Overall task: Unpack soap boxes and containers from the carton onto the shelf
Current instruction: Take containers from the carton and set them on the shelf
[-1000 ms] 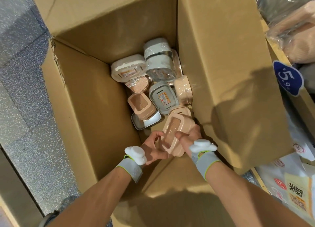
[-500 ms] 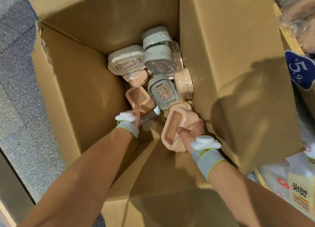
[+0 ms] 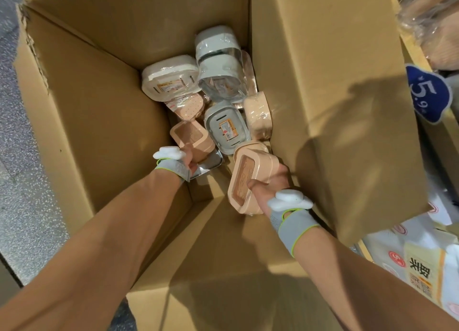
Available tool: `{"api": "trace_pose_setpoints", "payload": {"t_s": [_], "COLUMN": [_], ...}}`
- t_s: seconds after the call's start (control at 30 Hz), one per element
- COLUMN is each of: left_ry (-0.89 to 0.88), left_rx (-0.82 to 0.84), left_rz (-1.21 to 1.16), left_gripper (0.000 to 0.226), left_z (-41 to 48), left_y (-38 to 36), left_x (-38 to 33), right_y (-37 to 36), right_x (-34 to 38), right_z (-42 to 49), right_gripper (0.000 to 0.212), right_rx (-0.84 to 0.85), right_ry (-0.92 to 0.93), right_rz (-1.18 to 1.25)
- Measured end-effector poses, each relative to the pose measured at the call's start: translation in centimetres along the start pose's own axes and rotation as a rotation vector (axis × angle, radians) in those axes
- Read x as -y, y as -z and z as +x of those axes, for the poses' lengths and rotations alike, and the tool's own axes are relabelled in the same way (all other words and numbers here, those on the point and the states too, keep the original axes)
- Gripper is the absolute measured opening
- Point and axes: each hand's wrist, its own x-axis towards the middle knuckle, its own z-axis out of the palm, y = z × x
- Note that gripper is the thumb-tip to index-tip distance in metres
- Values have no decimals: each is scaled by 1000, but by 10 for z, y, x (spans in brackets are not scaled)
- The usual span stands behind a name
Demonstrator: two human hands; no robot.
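Inside the carton (image 3: 87, 112), left to right: my left hand (image 3: 190, 158) rests on the near end of a peach soap box (image 3: 191, 137) lying deep among the remaining stock. Its fingers are hidden behind my wristband, so I cannot tell whether they have closed. A steel tray (image 3: 212, 163) sits just under that box, and a grey soap box (image 3: 227, 129) lies touching it to the right. A cream container (image 3: 171, 78) and film-wrapped grey ones are piled at the far end.

Nearer and to the right, my right hand (image 3: 272, 181) grips the twin box (image 3: 244, 179), thumb across its near end and fingers round the right side, tilted up against the carton's right wall.

These look like light, rigid plastic shells (the film-wrapped ones likely slippery). I judge the short ends the surest hold, squeezed gently so a loose lid stays seated. A blue price tag (image 3: 428, 93) hangs at far right.
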Motion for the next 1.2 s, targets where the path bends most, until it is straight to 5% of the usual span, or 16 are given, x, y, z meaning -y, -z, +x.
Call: {"api": "trace_pose_setpoints", "payload": {"t_s": [0.53,0.77,1.07,1.2], "left_ry": [39,29,-28,-72], "left_rx": [90,127,157,221], "left_rz": [-233,-199,-128,-19], "left_gripper": [45,36,28,13], "left_z": [-75,-136,-213,-266], "left_y": [27,41,60,71], "left_x": [15,15,26,38], "right_y": [13,53,132,162], "right_x": [29,47,50,28], "right_z": [-56,-108,-210,-255], "right_gripper": [65,82,35,38], "right_rx": [108,-10,-56,-58], "right_ry": [75,181,315,269], "right_rz": [-81,-9,36,135]}}
